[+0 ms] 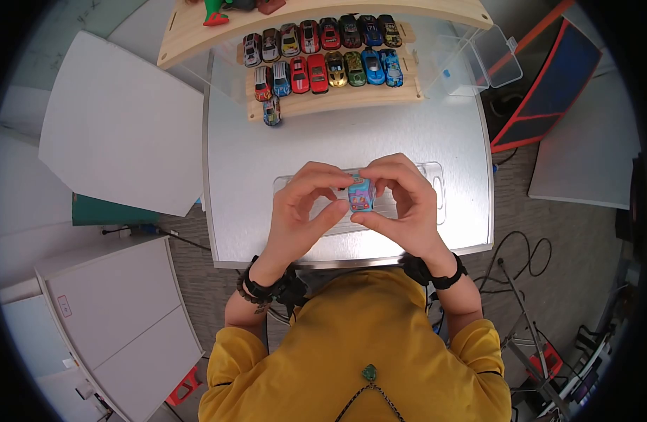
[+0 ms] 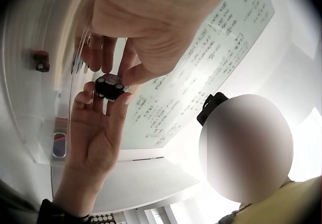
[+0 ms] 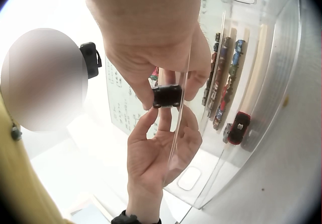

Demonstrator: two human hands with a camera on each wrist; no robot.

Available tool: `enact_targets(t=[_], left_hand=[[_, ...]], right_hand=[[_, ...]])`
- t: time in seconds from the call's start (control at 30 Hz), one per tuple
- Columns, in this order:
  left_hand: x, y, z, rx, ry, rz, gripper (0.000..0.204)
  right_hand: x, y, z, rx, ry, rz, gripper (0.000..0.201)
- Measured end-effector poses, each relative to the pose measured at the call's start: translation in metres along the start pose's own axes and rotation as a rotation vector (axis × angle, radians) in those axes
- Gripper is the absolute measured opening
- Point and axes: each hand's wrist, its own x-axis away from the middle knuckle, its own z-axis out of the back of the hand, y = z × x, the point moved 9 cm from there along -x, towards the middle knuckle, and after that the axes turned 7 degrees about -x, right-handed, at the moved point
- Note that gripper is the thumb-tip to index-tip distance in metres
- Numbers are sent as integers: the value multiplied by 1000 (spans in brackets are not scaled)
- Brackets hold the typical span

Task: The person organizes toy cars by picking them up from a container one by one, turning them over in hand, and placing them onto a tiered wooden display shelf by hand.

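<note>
A small blue and purple toy car (image 1: 360, 193) is held up between both hands over a clear plastic tray (image 1: 439, 179). My left hand (image 1: 299, 207) pinches its left side with thumb and index finger. My right hand (image 1: 411, 204) grips it from the other side, index finger at the top end and thumb at the lower end. Both wrist views show the car's black underside (image 3: 167, 96), and its wheels appear in the left wrist view. Another toy car, black with red edges (image 3: 239, 128), lies by the tray wall; in the head view the hands hide it.
Behind the tray, a wooden rack (image 1: 323, 107) carries two rows of toy cars, with one more car (image 1: 272, 111) at its front left edge. A clear plastic box (image 1: 464, 81) stands right of the rack. The metal table's front edge (image 1: 267, 264) is near the body.
</note>
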Motion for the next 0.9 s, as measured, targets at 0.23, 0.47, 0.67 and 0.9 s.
enact_targets(t=[0.23, 0.47, 0.67, 0.9], left_hand=[[0, 0, 0, -3, -5, -5, 35], [0, 0, -1, -10, -7, -5, 35], [0, -2, -2, 5, -22, 23, 35], [1, -4, -5, 22, -35, 83, 36]], right_hand=[[0, 0, 1, 8, 11, -2, 55], [-1, -1, 1, 9, 17, 5, 55], [-1, -3, 2, 44, 27, 25, 54], [0, -6, 5, 132, 60, 45, 52]])
